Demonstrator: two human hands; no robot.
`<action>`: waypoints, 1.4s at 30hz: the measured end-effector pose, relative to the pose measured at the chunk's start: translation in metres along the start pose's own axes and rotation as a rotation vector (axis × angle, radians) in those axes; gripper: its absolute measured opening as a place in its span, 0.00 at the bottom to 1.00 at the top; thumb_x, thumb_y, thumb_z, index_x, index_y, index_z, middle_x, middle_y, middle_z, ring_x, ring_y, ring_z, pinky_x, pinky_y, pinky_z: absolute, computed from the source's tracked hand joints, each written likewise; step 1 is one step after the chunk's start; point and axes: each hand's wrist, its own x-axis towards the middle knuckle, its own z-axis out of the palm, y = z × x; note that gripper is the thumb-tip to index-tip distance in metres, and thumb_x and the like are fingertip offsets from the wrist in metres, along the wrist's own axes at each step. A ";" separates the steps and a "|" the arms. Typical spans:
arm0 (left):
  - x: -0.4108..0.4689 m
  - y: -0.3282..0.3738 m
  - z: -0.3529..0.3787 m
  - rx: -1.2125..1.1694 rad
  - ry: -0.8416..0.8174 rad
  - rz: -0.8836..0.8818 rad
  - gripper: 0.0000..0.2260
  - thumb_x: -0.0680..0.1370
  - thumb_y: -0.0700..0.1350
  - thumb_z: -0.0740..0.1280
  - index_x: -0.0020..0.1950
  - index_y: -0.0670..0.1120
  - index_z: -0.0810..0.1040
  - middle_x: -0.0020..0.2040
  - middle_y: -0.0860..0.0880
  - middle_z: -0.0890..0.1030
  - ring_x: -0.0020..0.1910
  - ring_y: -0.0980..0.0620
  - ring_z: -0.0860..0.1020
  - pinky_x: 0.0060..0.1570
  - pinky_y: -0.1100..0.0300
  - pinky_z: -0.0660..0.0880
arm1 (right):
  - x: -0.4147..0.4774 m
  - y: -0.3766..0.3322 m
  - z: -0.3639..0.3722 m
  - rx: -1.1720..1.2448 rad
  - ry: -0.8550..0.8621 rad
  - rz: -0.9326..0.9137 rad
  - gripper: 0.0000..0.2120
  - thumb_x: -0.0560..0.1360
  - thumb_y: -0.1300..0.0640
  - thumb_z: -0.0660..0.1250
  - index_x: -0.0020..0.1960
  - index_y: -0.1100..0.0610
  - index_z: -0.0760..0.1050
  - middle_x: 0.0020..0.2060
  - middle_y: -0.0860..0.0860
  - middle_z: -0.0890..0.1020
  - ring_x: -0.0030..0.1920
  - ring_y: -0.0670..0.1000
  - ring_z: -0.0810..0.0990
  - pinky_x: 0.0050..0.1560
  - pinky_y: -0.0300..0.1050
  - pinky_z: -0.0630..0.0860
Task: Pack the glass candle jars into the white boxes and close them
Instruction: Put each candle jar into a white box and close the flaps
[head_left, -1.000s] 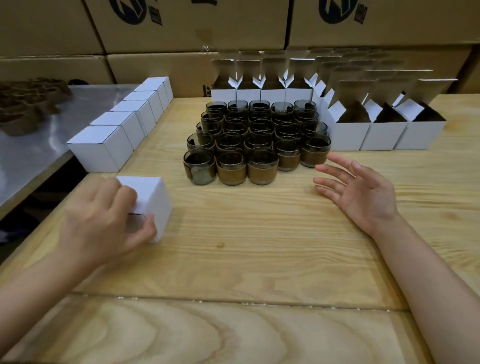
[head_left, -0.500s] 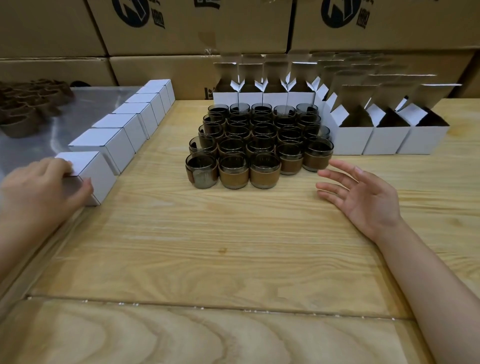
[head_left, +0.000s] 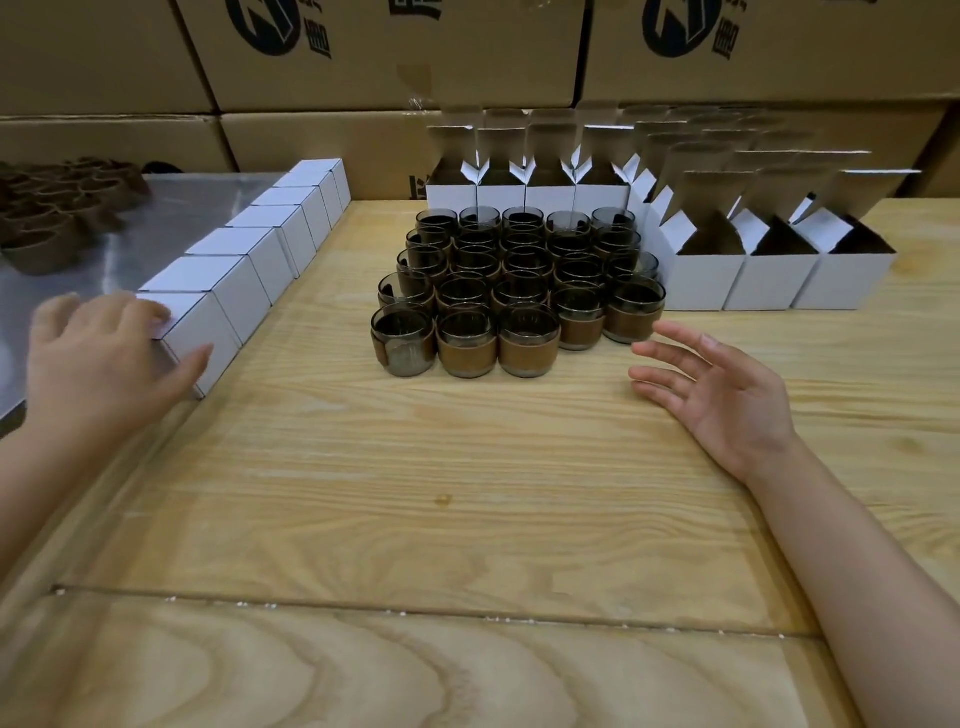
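Observation:
Several smoky glass candle jars (head_left: 519, 280) with brown sleeves stand clustered mid-table. My left hand (head_left: 98, 358) holds a closed white box (head_left: 208, 332), fingers on its top and thumb on its near side, at the near end of a row of closed white boxes (head_left: 270, 249) along the table's left edge. My right hand (head_left: 727, 395) hovers open, palm turned left, just right of the front jars and touching none. Open white boxes (head_left: 769, 280) with raised flaps stand right of the jars, and more open white boxes (head_left: 524, 192) stand behind them.
The wooden table (head_left: 415, 467) stretches toward me. A metal surface (head_left: 171, 208) at the left carries a pile of brown sleeves (head_left: 57, 208). Large cardboard cartons (head_left: 389, 52) form a wall along the back.
My left hand carried the closed box from the near table to the left and set it at the near end of the row. The right hand barely moved.

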 end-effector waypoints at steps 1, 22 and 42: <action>0.001 0.010 0.000 -0.004 0.079 0.051 0.23 0.76 0.60 0.59 0.56 0.40 0.72 0.56 0.41 0.77 0.61 0.38 0.72 0.66 0.41 0.63 | 0.000 0.000 0.000 0.003 0.005 0.005 0.19 0.74 0.51 0.59 0.62 0.58 0.75 0.54 0.58 0.81 0.51 0.57 0.81 0.56 0.49 0.79; -0.035 0.299 0.025 -0.645 0.006 0.638 0.03 0.71 0.32 0.71 0.42 0.38 0.82 0.33 0.45 0.80 0.30 0.46 0.77 0.26 0.54 0.74 | 0.012 -0.010 0.011 -0.363 0.413 -0.122 0.10 0.78 0.65 0.60 0.51 0.56 0.79 0.39 0.51 0.83 0.41 0.52 0.81 0.45 0.44 0.78; -0.034 0.298 0.027 -0.706 -0.071 0.486 0.04 0.70 0.35 0.72 0.43 0.40 0.82 0.30 0.49 0.79 0.28 0.48 0.77 0.25 0.56 0.74 | 0.106 -0.063 -0.018 -1.508 0.432 -0.036 0.09 0.80 0.59 0.56 0.57 0.58 0.73 0.50 0.59 0.78 0.49 0.56 0.76 0.45 0.48 0.73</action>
